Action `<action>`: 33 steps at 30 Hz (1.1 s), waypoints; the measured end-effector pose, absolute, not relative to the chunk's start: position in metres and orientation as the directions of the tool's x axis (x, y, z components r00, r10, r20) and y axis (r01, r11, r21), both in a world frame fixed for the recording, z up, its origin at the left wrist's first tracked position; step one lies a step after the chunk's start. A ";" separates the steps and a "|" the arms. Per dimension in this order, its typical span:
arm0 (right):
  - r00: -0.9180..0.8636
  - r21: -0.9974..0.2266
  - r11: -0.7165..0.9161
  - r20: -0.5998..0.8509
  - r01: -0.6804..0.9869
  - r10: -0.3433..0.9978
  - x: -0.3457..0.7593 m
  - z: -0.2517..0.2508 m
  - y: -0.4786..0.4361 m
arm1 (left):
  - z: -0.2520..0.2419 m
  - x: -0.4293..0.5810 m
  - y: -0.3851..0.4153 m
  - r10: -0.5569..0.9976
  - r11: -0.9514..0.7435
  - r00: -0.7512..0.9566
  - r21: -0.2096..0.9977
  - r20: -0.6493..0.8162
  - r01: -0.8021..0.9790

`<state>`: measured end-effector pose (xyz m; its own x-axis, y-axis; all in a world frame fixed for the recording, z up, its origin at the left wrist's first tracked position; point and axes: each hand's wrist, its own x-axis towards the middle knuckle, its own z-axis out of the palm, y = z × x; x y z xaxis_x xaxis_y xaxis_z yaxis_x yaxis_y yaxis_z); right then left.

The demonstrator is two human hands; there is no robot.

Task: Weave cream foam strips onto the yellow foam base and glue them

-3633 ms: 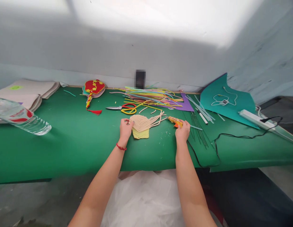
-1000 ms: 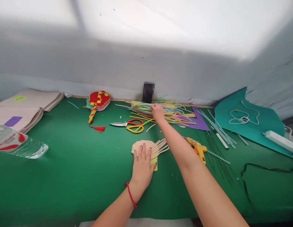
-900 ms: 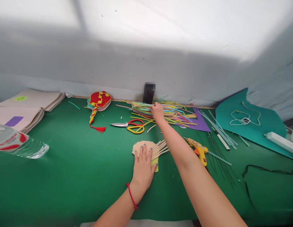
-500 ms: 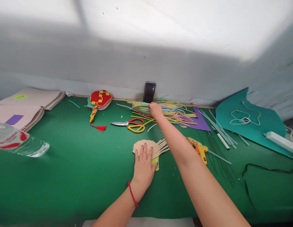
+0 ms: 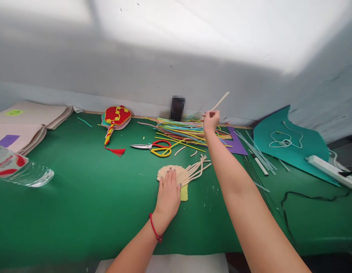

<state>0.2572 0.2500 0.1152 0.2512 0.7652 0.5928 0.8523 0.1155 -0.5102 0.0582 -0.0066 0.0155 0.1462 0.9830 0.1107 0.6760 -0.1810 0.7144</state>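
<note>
Green bench [image 5: 79,197] by grey wall. Head view: L hand [image 5: 168,193] flat, grip spread wide, pressing woven beige piece [image 5: 176,172] at centre. R hand [image 5: 211,120], 1 o'clock, grip pinched on one beige strip [image 5: 220,101], held above strip pile [image 5: 181,129]. Weave looks part done; loose ends free at its 2 o'clock.

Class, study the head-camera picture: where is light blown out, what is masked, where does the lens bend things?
Head view: the wall is washed out white up top, shaded below; a dark object against it is pixelated; the wide lens bows the table edge and stretches the bottle at left; the right hand and its beige strip look sharp.
</note>
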 end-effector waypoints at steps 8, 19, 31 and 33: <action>-0.066 -0.281 0.490 0.813 0.825 0.578 0.241 0.166 0.223 | 0.031 0.018 0.024 0.952 -0.029 -0.306 0.992 -0.011 -0.126; -0.631 0.037 0.758 0.582 0.651 0.513 0.203 0.100 0.082 | 0.033 -0.021 0.011 0.992 0.027 -0.123 0.999 -0.029 -0.018; -0.233 -0.255 0.402 0.506 0.879 0.831 0.222 0.032 -0.016 | 0.044 -0.022 -0.004 0.893 -0.449 0.322 0.577 0.315 0.682; -0.228 -0.287 0.403 0.492 0.869 0.840 0.221 0.028 -0.020 | 0.043 -0.025 -0.002 0.810 -0.577 0.472 0.329 0.348 0.747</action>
<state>0.2214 -0.0202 0.0285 -0.2277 0.8403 0.4921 0.8690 0.4033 -0.2867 -0.0249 -0.0016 0.0435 0.4723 0.8097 0.3484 0.7473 -0.5774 0.3288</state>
